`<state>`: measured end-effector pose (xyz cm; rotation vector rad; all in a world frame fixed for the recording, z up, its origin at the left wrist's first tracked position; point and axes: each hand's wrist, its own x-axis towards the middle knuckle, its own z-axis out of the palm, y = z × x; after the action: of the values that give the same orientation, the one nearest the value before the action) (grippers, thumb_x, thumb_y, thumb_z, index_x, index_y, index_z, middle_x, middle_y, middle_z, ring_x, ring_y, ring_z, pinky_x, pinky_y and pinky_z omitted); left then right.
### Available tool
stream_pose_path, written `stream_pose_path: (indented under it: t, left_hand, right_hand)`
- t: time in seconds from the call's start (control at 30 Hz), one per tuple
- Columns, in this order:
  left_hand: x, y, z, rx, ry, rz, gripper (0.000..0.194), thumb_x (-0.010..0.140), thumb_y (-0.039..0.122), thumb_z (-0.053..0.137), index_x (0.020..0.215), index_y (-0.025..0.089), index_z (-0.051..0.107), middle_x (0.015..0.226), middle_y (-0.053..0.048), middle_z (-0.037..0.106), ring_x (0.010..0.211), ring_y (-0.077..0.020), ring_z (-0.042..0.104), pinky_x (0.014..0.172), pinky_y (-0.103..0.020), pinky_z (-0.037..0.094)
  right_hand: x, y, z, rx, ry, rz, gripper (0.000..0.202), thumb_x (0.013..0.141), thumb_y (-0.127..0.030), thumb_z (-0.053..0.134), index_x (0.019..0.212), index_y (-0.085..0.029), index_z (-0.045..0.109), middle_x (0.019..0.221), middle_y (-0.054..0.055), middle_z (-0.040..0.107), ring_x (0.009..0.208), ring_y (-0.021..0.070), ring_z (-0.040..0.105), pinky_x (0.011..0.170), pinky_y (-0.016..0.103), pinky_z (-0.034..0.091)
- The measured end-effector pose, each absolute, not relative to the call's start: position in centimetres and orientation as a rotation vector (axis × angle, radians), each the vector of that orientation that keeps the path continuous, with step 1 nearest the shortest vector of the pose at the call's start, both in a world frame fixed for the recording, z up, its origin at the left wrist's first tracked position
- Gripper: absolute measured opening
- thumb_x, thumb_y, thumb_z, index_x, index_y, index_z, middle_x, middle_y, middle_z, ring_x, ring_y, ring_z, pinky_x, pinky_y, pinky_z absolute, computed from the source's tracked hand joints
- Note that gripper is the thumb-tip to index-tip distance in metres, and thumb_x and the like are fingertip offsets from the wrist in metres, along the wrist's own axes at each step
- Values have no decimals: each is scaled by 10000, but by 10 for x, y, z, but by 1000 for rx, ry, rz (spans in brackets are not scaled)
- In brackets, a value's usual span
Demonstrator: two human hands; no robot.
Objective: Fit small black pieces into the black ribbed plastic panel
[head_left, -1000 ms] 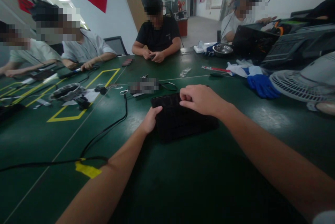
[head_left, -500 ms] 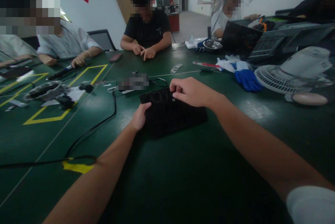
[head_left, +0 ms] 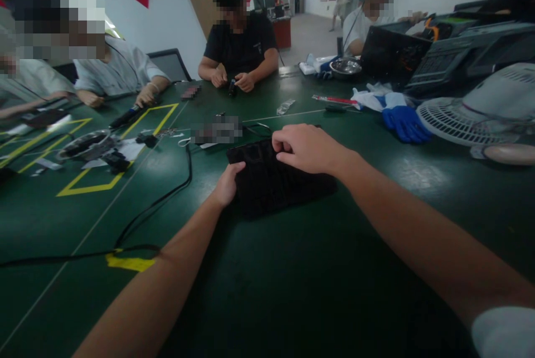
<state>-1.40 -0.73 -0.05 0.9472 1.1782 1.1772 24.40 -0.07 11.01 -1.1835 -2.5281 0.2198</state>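
Observation:
A flat black wallet-like pouch (head_left: 284, 188) lies before me on the dark green table; its details are lost in the dark. My left hand (head_left: 228, 184) grips its left edge, thumb on top and the other fingers hidden beneath. Over its upper middle is my right hand (head_left: 303, 149), closed, with fingers curled down and thumb close to the index finger. Whatever sits between those fingertips, if anything, is covered by the hand.
Beyond the pouch lies a blurred-out item (head_left: 217, 130) with a black cable (head_left: 190, 168). To the right are blue-and-white gloves (head_left: 403, 121), a white fan (head_left: 468, 112) and a metal bowl (head_left: 346, 66). A person in black (head_left: 240, 48) and others sit around the table.
My view has shifted slightly left. A round metal snap seen on the pouch beside my right fingertips is now covered by that hand. My left hand keeps its hold.

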Motion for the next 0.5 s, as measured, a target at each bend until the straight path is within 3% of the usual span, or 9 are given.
stream_pose_path:
  t: [0.2, 0.5]
  left_hand:
    - [-16, -9, 2, 915, 1233, 1101, 460, 725, 545, 708, 1006, 197, 816, 1031, -106, 854, 1270, -451, 715, 1142, -596, 555]
    - [-21, -8, -1, 854, 1233, 1107, 449, 716, 510, 707, 1004, 191, 836, 1053, -131, 852, 1311, -482, 690, 1158, -638, 534]
  right_hand:
    - [246, 4, 109, -1116, -2539, 335, 99, 956, -176, 650, 1030, -218, 702, 1053, 60, 671, 874, 194, 574, 728, 328, 356]
    - [256, 11, 112, -1007, -2532, 482, 213, 866, -72, 687, 992, -204, 797, 1020, 57, 708, 876, 176, 618, 787, 314, 430]
